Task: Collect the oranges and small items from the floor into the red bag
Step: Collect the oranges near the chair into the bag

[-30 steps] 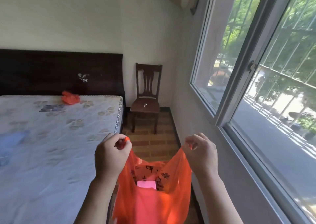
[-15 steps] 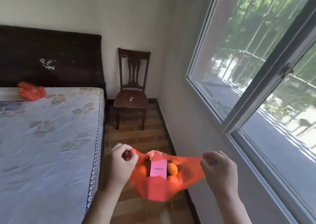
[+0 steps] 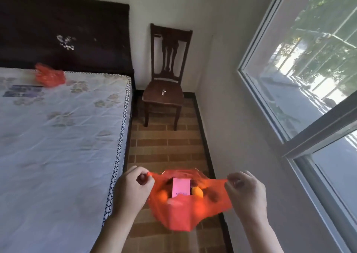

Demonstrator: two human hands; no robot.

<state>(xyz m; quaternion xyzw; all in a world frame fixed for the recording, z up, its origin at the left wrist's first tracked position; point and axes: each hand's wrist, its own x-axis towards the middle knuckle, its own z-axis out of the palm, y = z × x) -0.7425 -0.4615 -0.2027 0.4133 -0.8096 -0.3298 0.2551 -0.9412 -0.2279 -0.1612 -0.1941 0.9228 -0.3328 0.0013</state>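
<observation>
A red plastic bag hangs over the brick floor between my hands, its mouth stretched wide. My left hand pinches the left handle and my right hand pinches the right handle. Inside the bag stands a pink box, with an orange to its right and another orange to its left. Some darker items lie deeper in the bag, too blurred to name.
A bed with a pale flowered mattress fills the left side, with a second red bag near its dark headboard. A dark wooden chair stands at the far end of the brick floor strip. A large window lines the right wall.
The bag has been lowered from chest height and my hands have pulled apart, so its mouth is open and the contents show. The view has tilted down.
</observation>
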